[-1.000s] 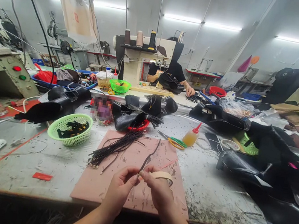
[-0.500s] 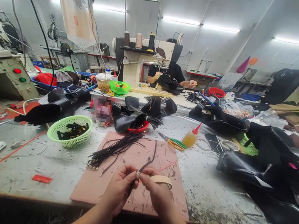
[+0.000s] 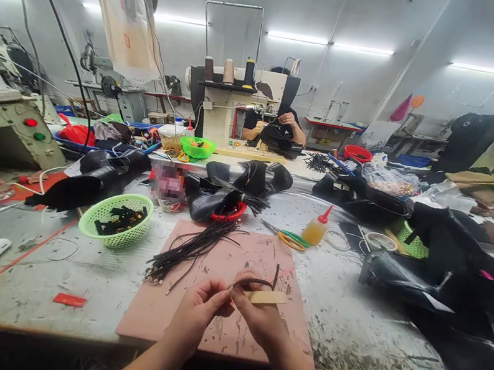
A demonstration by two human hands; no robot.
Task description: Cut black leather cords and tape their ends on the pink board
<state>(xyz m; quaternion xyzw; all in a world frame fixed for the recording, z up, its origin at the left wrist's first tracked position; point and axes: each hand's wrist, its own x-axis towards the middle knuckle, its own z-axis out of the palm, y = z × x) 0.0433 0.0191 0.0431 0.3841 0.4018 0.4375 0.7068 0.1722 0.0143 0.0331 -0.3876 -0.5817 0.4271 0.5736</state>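
Cord (image 3: 255,282), black. Head view: pinched at one end between both hands, above the pink mat (image 3: 245,251) on the surface (image 3: 349,309); free length curls up and to the right. Left hand (image 3: 197,314) closed on the cord end. Right hand (image 3: 261,321) closed on the cord and a tan tape roll (image 3: 266,297). Step in hand, as I read it: binding the cord end with tape. Next move calls for a firm pinch and taut tape. Bundle of cords (image 3: 191,250) lies on the mat, near the left hand.

Single head camera, looking forward-down at workbench (image 3: 346,328) (near, wide view).
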